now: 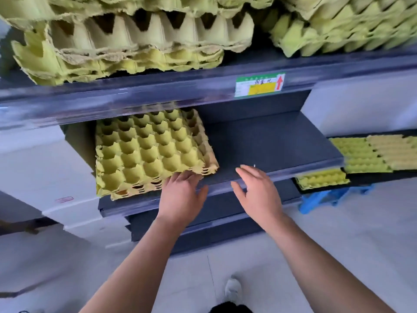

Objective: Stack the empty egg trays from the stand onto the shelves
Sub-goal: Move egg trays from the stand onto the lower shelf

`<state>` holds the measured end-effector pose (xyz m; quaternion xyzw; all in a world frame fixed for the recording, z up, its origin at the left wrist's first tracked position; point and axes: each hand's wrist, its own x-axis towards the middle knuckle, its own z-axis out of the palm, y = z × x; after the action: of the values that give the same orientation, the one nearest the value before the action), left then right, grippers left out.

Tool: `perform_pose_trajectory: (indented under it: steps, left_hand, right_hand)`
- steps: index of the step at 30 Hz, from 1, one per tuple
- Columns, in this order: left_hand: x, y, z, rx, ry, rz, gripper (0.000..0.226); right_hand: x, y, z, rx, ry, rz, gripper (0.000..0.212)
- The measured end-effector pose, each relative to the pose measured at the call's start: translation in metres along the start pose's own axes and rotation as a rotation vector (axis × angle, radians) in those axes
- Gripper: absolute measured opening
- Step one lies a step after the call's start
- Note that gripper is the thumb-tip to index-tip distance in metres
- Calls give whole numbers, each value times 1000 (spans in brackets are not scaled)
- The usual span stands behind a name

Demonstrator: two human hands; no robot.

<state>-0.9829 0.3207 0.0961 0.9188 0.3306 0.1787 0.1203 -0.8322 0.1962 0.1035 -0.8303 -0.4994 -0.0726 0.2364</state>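
Note:
A small stack of yellow-green egg trays [149, 150] lies on the left part of the dark middle shelf [270, 145], its front corner hanging a little over the shelf edge. My left hand [182, 195] touches the front right edge of that stack with straight fingers. My right hand [257, 190] hovers flat and empty over the shelf's front edge, to the right of the stack. More egg trays [135, 41] are piled in thick stacks on the upper shelf [158, 91].
A second pile of trays [345, 26] fills the upper shelf's right side. A green and yellow label [259, 84] with a red arrow sticks to the shelf front. Low at the right, trays [365, 154] lie on a dark stand over a blue frame [334, 197]. Pale floor lies below.

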Motion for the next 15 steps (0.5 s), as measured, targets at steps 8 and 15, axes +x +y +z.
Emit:
perform_pose_trajectory:
  steps: [8,15]
  left_hand:
    - [24,121,63,-33,-143,252,28]
    - [64,259,132,-143,-171,371,24]
  right_hand:
    - [-58,113,-57,-98,52,260,30]
    - [-88,244,-122,-161,115,385,26]
